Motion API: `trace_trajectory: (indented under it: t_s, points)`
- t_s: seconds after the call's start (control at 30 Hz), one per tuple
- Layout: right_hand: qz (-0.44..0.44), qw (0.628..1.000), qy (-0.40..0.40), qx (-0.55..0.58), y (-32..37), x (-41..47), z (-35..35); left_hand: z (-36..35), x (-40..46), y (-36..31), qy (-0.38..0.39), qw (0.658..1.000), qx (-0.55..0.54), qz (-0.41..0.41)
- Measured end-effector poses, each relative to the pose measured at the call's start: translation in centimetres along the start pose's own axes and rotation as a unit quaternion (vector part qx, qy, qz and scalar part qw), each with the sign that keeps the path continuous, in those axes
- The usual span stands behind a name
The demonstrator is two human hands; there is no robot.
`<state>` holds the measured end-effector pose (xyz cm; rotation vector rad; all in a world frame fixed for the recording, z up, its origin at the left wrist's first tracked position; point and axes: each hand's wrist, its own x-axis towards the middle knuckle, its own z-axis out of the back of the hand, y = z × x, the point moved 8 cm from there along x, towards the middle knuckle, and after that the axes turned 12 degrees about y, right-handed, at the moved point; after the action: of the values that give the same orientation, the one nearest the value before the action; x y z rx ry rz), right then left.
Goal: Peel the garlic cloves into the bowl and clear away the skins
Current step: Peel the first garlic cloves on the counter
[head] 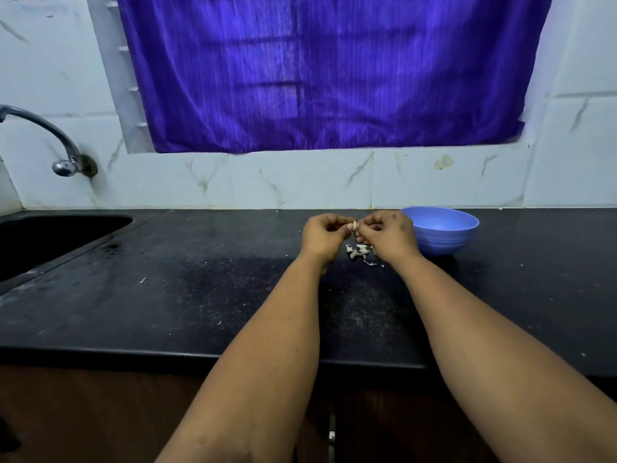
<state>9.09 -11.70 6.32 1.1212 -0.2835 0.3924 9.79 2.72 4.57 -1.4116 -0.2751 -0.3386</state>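
clove: i saw the garlic clove (354, 225) pinched between both hands, above the surface (233, 295).
left hand (325, 236): fingers curled, holding the clove.
right hand (389, 236): fingertips picking at it.
bowl (445, 233): just right of the right hand, the nearer one.
skins (360, 252): beneath the hands.

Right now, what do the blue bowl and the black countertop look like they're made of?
The round blue bowl looks like matte plastic: uniform colour, soft sheen, moulded ridges near its base. The black countertop appears to be polished stone, probably granite: fine pale speckles and a dull reflection, though a laminate can't be ruled out.
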Motion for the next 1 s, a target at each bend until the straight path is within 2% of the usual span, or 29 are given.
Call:
trace_trajectory:
  t_s: [0.2,0.53,0.8,1.0]
  points:
    - [-0.006,1.000,-0.004,0.013,-0.2,0.2,0.0,-0.5,0.0,0.2,0.020,0.998,-0.060,0.008]
    - [0.016,0.998,-0.006,0.061,-0.4,0.5,-0.1,-0.5,-0.1,0.2,0.017,0.999,-0.032,0.015]
    - [-0.014,0.975,0.008,0.220,-0.6,0.2,-0.4,-0.2,-0.5,-0.7,0.015,0.998,-0.053,-0.012]
    - [-0.042,0.963,0.030,0.263,-1.4,0.3,-0.8,-0.2,-0.6,-0.9,0.016,0.999,-0.034,-0.021]
